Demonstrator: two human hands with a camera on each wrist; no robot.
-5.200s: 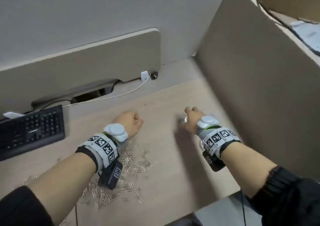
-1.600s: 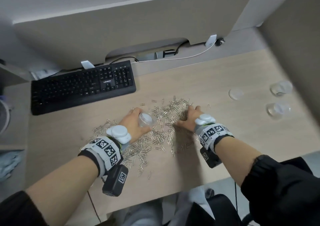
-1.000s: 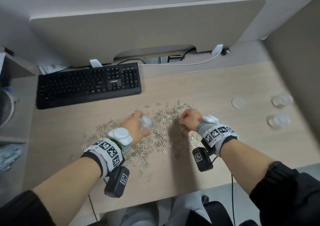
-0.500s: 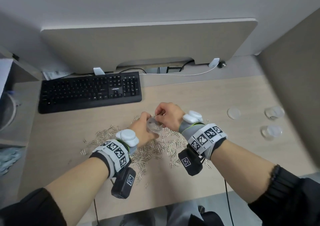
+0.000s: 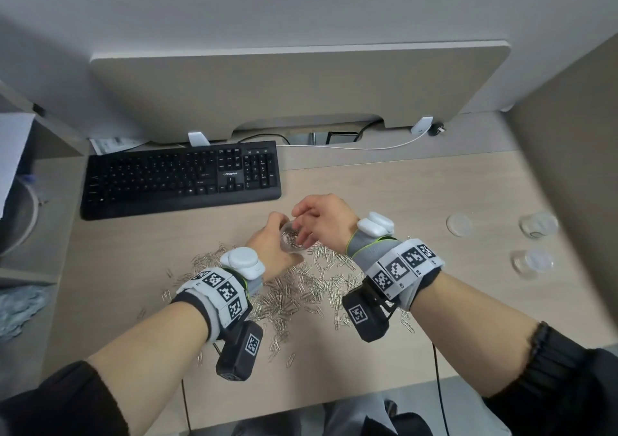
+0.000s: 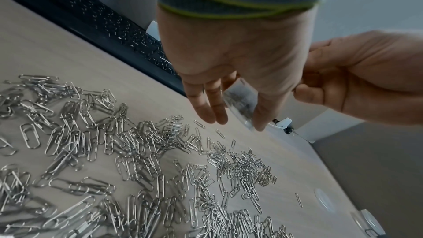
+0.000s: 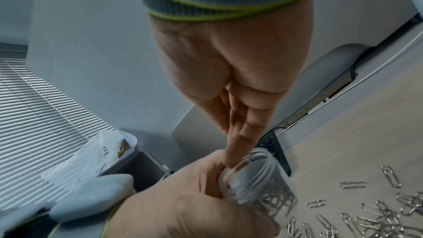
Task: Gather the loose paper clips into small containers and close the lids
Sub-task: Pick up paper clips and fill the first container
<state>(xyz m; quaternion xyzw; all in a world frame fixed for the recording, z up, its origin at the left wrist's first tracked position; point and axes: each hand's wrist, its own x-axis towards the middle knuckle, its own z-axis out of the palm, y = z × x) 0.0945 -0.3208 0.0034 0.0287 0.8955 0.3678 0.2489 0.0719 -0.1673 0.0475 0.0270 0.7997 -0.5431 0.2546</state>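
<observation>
Since a moment ago our right hand (image 5: 322, 221) has carried clips up to the clear jar (image 5: 291, 239), fingers (image 7: 238, 144) extended and loose at its mouth. Our left hand (image 5: 272, 250) grips the tilted jar above the desk (image 5: 384, 188), partly filled; loose paper clips (image 5: 294, 293) lie scattered below.

Looks like an office cubicle: wood-look desk (image 5: 384, 184), black keyboard (image 5: 180, 178) far left, beige partition (image 5: 301, 87) behind, paper clips (image 5: 294, 291) scattered near.
</observation>
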